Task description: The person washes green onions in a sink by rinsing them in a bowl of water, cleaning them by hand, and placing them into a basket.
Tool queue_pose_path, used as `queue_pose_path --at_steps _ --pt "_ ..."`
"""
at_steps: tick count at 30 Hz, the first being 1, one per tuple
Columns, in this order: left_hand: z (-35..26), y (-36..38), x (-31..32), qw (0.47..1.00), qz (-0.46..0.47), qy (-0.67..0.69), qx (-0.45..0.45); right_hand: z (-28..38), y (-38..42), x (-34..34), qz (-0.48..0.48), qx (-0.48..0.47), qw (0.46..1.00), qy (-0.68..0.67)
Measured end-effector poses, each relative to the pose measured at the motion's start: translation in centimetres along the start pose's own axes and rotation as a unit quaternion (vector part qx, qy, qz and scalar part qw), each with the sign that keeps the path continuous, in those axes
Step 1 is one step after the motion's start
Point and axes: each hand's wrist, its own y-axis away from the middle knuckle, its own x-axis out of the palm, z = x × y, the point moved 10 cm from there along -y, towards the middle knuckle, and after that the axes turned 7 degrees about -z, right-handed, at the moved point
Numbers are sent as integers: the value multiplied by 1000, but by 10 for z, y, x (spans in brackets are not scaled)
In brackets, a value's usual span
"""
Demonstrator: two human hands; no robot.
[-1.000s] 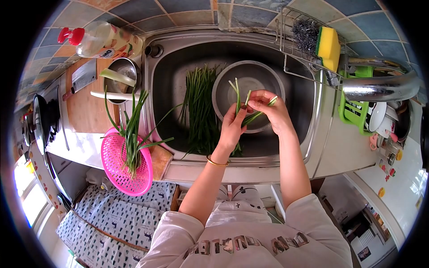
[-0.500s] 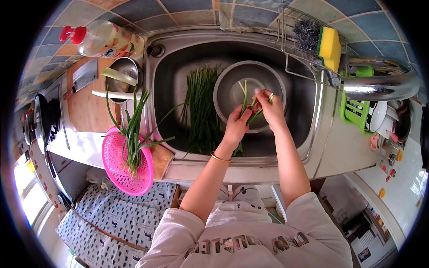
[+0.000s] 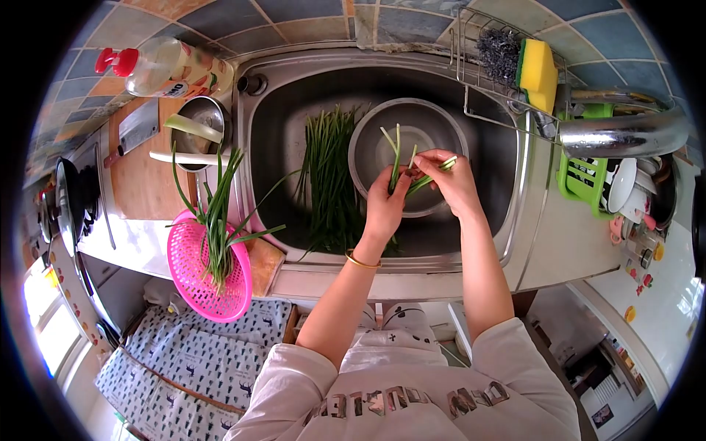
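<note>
My left hand (image 3: 384, 203) is closed around a few green stalks (image 3: 397, 158), whose pale ends point up. My right hand (image 3: 450, 184) pinches other green stalks (image 3: 423, 182) just beside it, their pale ends pointing right. Both hands are close together over the near part of a round metal bowl (image 3: 382, 125) in the sink (image 3: 283, 110). Left of the bowl a large bunch of long green leaves (image 3: 327, 169) lies in the sink. More green stalks (image 3: 219, 220) rest in a pink strainer (image 3: 184, 253) on the counter's left edge.
At the left are a metal pot (image 3: 208, 112) with a pale green stalk, a knife (image 3: 138, 126) on a wooden board (image 3: 151, 184) and a soap bottle (image 3: 176, 67). A wire rack (image 3: 471, 99) with a sponge (image 3: 538, 76), a faucet (image 3: 621, 136) and a green dish rack (image 3: 581, 184) stand right.
My right hand has shifted slightly right and its stalks now point out to the right. The stalks in my left hand show more of their pale ends, spread apart.
</note>
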Motion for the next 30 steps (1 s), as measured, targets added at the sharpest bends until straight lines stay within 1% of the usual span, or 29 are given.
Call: queue_pose_path --at_steps 5,8,11,14,17,19,23,26,28,30 --pt "0 2 1 1000 13 7 -6 -2 2 -1 0 4 1000 -11" --pt "-3 3 1 1000 12 4 -4 -2 2 -2 -1 -8 1000 6" --pt "-7 4 0 1000 8 -14 0 5 3 -2 -3 -46 998 39" --pt "-6 5 -2 1000 6 -30 3 12 4 -2 -17 -64 995 71" --pt "-8 5 -3 999 5 -40 17 9 3 -4 -22 -64 994 81" --pt "-7 5 -3 999 6 -45 23 8 3 -6 -30 -61 996 59" --pt "-4 6 -3 1000 12 -26 9 7 2 -12 -39 -56 998 2" --pt "0 6 -3 1000 15 -7 -11 10 4 -12 -40 -49 998 -6" --pt "1 7 -3 1000 9 -4 -25 5 4 -10 -19 -30 999 36" --pt "-2 7 -3 1000 11 -3 -17 1 4 -8 -9 -22 998 61"
